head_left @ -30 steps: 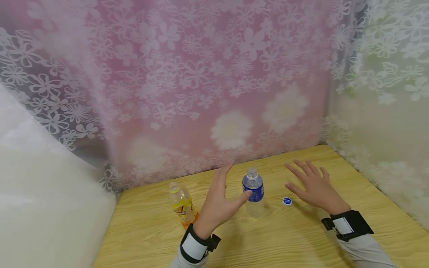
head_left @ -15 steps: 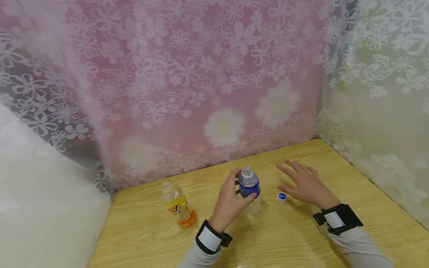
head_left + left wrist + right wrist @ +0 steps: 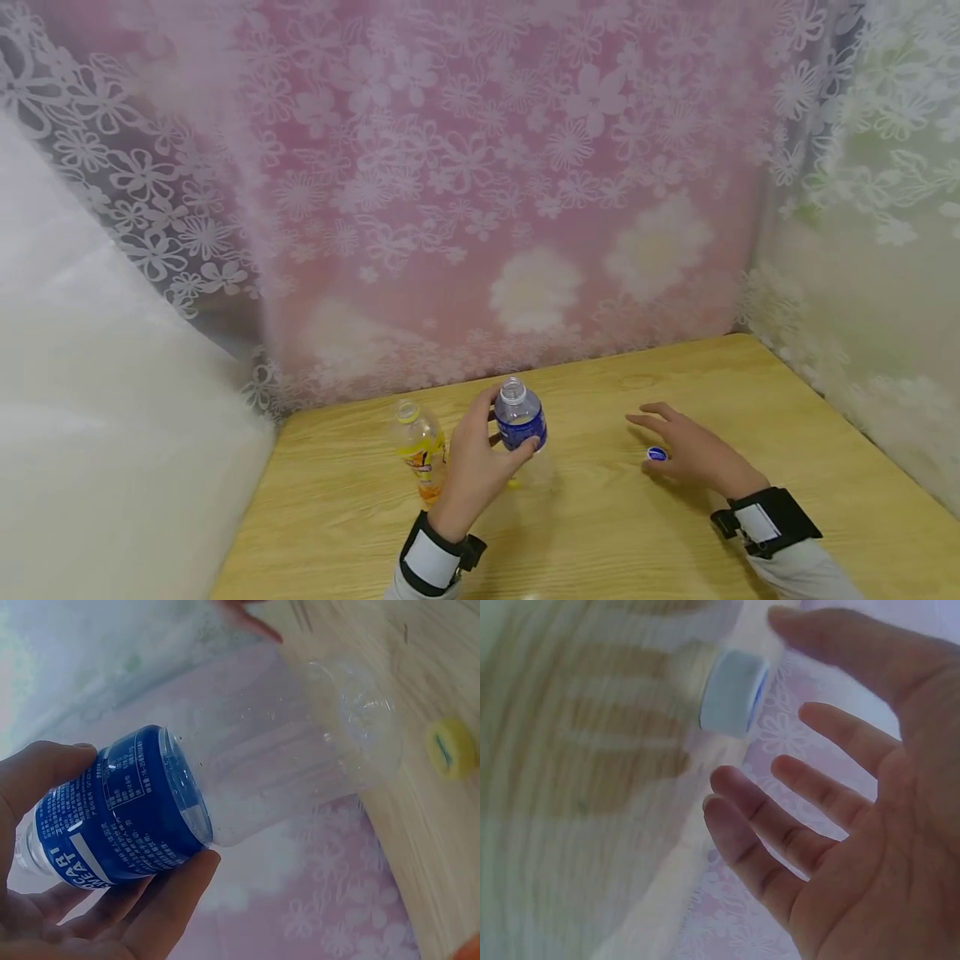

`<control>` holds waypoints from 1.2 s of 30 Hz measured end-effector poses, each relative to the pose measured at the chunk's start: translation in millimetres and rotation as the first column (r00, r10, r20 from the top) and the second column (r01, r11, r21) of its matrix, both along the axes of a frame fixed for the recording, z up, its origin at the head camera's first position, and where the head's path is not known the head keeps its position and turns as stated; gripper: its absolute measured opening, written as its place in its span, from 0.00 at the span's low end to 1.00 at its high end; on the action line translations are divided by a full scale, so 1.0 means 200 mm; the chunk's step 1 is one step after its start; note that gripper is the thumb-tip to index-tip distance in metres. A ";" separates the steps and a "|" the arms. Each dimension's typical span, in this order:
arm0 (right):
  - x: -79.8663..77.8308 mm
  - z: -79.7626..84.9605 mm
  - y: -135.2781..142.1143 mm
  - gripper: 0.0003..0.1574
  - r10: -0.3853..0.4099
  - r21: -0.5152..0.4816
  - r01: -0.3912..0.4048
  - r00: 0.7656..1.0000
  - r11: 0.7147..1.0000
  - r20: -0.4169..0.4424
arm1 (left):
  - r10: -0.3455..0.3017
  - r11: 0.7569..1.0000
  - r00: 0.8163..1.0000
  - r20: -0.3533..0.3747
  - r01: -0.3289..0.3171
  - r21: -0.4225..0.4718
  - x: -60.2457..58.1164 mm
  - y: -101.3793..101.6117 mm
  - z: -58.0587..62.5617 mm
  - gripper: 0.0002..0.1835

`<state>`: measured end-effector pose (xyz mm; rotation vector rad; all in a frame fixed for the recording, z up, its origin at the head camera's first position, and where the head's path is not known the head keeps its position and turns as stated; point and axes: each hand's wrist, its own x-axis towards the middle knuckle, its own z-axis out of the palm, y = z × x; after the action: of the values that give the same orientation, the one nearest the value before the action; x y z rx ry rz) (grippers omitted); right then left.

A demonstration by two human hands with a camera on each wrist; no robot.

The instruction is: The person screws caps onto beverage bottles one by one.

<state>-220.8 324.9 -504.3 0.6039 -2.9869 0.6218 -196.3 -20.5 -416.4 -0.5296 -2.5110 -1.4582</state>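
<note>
My left hand [image 3: 480, 458] grips a clear plastic bottle [image 3: 262, 750] round its blue label [image 3: 519, 423], thumb on one side and fingers on the other. The bottle has no cap on its mouth [image 3: 513, 390]. Whether its base touches the table I cannot tell. A white bottle cap [image 3: 731, 691] with a blue top lies by my right hand [image 3: 697, 454]. That hand's thumb and fingers are spread about the cap, and a gap shows between them and it in the right wrist view.
Left of my left hand stands an uncapped bottle with a yellow label [image 3: 422, 450] and some orange liquid, partly hidden by the hand. A yellow cap [image 3: 451, 748] lies on the wooden table [image 3: 600, 533] near the clear bottle's base. Flowered curtains [image 3: 450, 208] hang behind.
My left hand has closed round the blue-labelled bottle and moved it left, towards the yellow-labelled bottle. My right hand has come down to the white cap.
</note>
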 end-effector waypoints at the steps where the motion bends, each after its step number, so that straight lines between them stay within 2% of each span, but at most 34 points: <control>1: 0.00 -0.01 -0.01 0.44 -0.001 -0.002 0.001 1.000 1.000 0.014 | 0.015 1.000 1.000 -0.005 -0.015 -0.004 0.01 -0.03 0.01 0.42; 6: -0.01 -0.04 -0.06 0.40 -0.029 0.003 0.029 0.999 1.000 0.027 | 0.055 0.998 0.998 -0.039 -0.055 0.003 0.03 -0.17 0.02 0.42; 11: 0.00 -0.05 -0.08 0.33 -0.038 -0.005 0.038 0.999 0.999 -0.005 | 0.060 0.998 0.996 -0.063 -0.061 -0.005 0.03 -0.19 0.03 0.42; 18: 0.02 -0.06 -0.12 0.15 -0.060 -0.027 0.059 0.997 0.998 -0.041 | 0.066 0.998 0.995 -0.070 -0.067 -0.008 0.04 -0.22 0.03 0.42; 24: 0.03 -0.01 -0.15 0.11 -0.102 -0.035 0.100 0.994 0.994 -0.042 | 0.053 0.998 0.996 -0.068 -0.054 -0.027 0.04 -0.22 0.04 0.43; 26: 0.03 0.05 -0.18 0.12 -0.097 -0.059 0.094 0.994 0.994 -0.056 | 0.048 0.998 0.996 -0.069 -0.051 -0.037 0.05 -0.22 0.04 0.43; 28: 0.03 0.14 -0.22 0.12 -0.069 -0.085 0.061 0.993 0.994 -0.095 | 0.043 0.998 0.997 -0.068 -0.046 -0.044 0.05 -0.22 0.04 0.43; 31: 0.03 0.33 -0.32 0.14 -0.006 -0.104 -0.012 0.986 0.994 -0.166 | 0.035 0.998 0.997 -0.064 -0.038 -0.042 0.04 -0.21 0.03 0.43; 36: 0.03 0.64 -0.50 0.14 0.101 -0.117 -0.137 0.957 0.984 -0.273 | 0.021 0.998 0.999 -0.039 -0.023 -0.064 0.04 -0.20 0.02 0.42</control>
<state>-214.6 224.7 -376.4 0.7927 -2.6507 0.6828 -188.6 -61.0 -412.9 -0.5334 -2.5329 -1.3508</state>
